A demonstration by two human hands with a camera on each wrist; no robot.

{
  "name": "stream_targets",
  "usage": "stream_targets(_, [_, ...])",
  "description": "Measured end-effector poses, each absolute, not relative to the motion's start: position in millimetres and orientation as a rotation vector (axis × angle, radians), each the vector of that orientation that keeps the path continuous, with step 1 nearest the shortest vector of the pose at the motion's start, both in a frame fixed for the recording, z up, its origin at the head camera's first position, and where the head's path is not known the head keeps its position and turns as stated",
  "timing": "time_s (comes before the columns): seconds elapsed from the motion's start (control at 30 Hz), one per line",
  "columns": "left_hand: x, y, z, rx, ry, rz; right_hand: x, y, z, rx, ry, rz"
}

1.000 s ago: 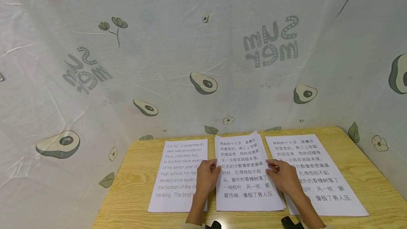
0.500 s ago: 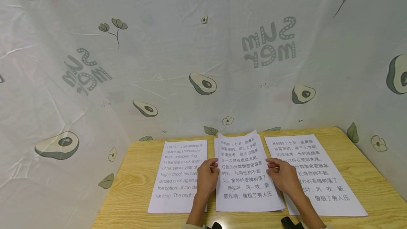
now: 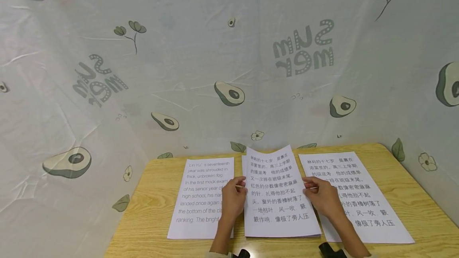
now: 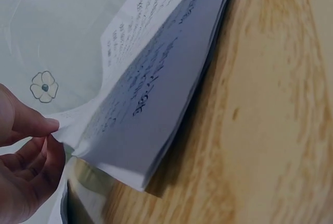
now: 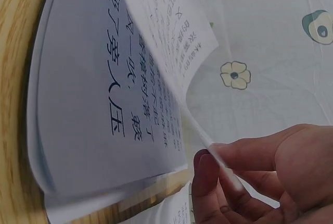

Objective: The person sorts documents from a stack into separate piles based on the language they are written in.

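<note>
A printed sheet of paper (image 3: pixel 274 202) with Chinese text is in the middle of the head view, raised and bowed, its far edge curling up. On its left edge my left hand (image 3: pixel 234 198) pinches the paper between thumb and fingers; the left wrist view shows this left hand (image 4: pixel 28 156) at the bent edge. Opposite, my right hand (image 3: pixel 324 197) pinches the right edge, and the right wrist view shows the right hand (image 5: pixel 276 169) with thumb and fingertips on it. Under the raised sheet lies more paper (image 3: pixel 244 163), mostly hidden.
To the left lies an English-text sheet (image 3: pixel 197 202), partly covered by my left forearm. A Chinese-text sheet (image 3: pixel 376 214) lies at right, partly behind my right hand. All rest on a wooden table (image 3: pixel 147 198); a patterned curtain (image 3: pixel 186 63) hangs behind.
The middle sheet has risen a little off the paper beneath and shifted slightly right, its far corners lifting. Both hands keep their pinch at its sides, the right hand moving slightly outward.
</note>
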State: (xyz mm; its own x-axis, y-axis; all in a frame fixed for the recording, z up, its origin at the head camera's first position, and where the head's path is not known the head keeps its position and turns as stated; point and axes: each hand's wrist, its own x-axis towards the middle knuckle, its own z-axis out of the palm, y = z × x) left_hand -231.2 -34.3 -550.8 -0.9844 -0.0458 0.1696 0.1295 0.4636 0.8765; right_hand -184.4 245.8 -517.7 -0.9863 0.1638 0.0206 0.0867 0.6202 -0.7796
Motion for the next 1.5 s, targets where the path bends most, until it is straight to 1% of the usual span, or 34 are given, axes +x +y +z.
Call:
stream_targets(0.23, [-228, -28, -547, -0.041, -2.52, -1.656, -182, 259, -514, -0.234, -2.767, 1.322])
stream_targets(0.67, [-220, 5, -537, -0.056, -2.463, -1.742, -181, 293, -512, -0.303, -2.746, 1.23])
stream_targets(1.13, [-213, 58, -544, -0.013, -2.358, -1.906, -174, 342, -517, -0.386, -2.797, 1.169])
stream_targets(1.33, [-211, 82, -544, -0.016, -2.323, -1.966, -169, 370, -519, -0.417, -2.809, 1.237])
stream_targets(1.5, [-208, 102, -548, -0.032, -2.275, -1.996, -167, 396, -529, -0.414, -2.809, 1.298])
